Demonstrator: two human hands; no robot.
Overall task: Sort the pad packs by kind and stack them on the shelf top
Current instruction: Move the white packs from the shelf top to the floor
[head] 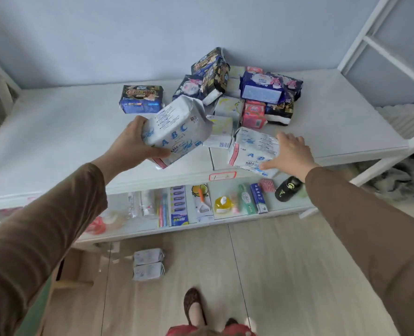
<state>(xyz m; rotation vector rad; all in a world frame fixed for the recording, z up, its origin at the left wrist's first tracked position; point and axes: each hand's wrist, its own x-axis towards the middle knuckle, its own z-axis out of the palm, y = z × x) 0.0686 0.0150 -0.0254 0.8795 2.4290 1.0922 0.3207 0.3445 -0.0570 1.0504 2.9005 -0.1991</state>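
My left hand grips a white pack with blue ABC lettering, held tilted just above the white shelf top. My right hand lies with spread fingers on a second white ABC pack at the shelf's front edge. Behind them is a jumbled heap: dark blue packs, blue-and-pink packs, pink packs and pale white packs. One dark blue pack lies alone to the left of the heap.
The lower shelf holds toothbrushes, a yellow bottle, boxes and a black bottle. Two white packs lie on the wooden floor below. A white frame rises at the right, and a cardboard box stands at the lower left.
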